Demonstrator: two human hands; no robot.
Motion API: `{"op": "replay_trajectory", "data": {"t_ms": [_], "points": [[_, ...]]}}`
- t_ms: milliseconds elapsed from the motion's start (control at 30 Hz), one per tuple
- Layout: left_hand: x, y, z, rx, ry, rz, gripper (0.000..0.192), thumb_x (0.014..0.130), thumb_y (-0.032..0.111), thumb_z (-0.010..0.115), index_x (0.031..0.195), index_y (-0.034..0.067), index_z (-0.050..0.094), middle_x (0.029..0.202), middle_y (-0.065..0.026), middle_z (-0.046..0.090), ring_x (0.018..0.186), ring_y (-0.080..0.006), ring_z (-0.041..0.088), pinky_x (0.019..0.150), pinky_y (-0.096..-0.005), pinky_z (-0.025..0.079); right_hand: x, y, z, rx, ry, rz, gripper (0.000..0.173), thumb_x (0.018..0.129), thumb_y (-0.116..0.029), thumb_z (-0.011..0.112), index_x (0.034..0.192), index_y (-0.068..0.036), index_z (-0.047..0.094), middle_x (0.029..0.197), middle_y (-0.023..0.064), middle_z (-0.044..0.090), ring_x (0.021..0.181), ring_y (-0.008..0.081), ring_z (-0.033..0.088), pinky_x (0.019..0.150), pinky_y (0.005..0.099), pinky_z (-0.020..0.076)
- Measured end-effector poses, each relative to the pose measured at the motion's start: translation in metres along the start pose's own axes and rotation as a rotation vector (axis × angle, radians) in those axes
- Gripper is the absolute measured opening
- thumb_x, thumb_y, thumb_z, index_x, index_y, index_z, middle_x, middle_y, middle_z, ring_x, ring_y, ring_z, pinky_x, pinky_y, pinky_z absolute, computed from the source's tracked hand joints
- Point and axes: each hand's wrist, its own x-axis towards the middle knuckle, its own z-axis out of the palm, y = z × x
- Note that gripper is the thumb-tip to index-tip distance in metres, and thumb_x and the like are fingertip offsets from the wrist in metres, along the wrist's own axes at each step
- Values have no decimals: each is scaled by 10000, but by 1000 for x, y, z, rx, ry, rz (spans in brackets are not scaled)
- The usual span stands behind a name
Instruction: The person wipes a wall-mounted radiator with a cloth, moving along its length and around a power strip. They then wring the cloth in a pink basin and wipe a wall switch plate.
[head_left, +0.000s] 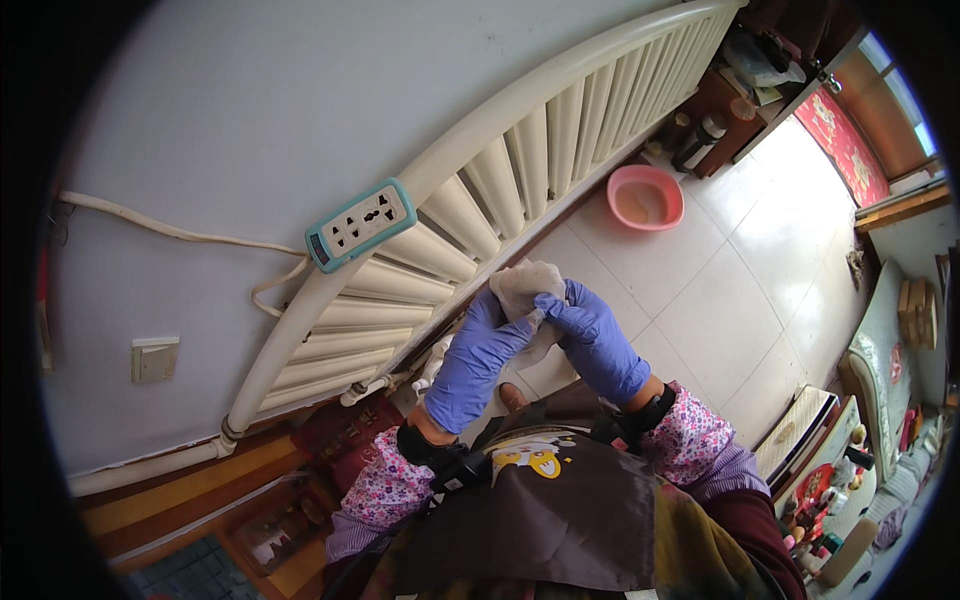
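Observation:
A crumpled whitish cloth is bunched between my two gloved hands, in front of the radiator. My left hand, in a blue-violet disposable glove, grips it from the left side. From the right, my right hand, gloved the same way, pinches the cloth near its middle. Part of the cloth hangs below the fingers. The fingertips behind it are hidden. Along the radiator's top pipe rests a teal and white power strip, its cord running left across the wall.
A pink basin holding murky liquid stands on the tiled floor beside the radiator. Behind it is a vacuum flask by a wooden cabinet. A light switch is on the left wall. A cluttered table stands at the right.

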Motion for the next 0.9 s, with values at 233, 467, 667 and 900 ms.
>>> {"op": "replay_trajectory", "data": {"t_ms": [233, 467, 667, 900], "points": [[1, -10, -7, -95, -32, 210, 215, 953, 45, 662, 1163, 18, 627, 1087, -24, 661, 1043, -103, 597, 959, -257, 483, 5, 4, -2, -183, 31, 102, 329, 968, -239, 679, 1172, 12, 624, 1050, 32, 678, 946, 103, 618, 858, 257, 499], [-18, 15, -15, -121, 159, 211, 233, 960, 108, 685, 1163, -2, 659, 1118, -33, 686, 1052, -122, 623, 956, -268, 487, 34, 12, 16, -1094, 207, -505, 328, 805, -184, 841, 996, -25, 627, 986, 104, 686, 790, 211, 629, 742, 359, 532], [-54, 37, -39, -109, 167, 298, 311, 978, 173, 680, 1227, -8, 633, 1104, -40, 683, 1026, -99, 603, 924, -273, 492, 48, -6, 72, -724, -84, -487, 722, 815, -231, 814, 1435, -57, 486, 1470, 150, 528, 1181, 240, 578, 1003, 366, 475], [-75, 31, -60, -464, 11, 428, 192, 982, 173, 647, 1063, 12, 714, 1018, -51, 697, 946, -144, 648, 857, -266, 509, 34, -5, 119, -540, -553, -151, 534, 920, -165, 686, 1411, 4, 561, 1541, 126, 487, 1374, 239, 497, 1154, 371, 381]]}}
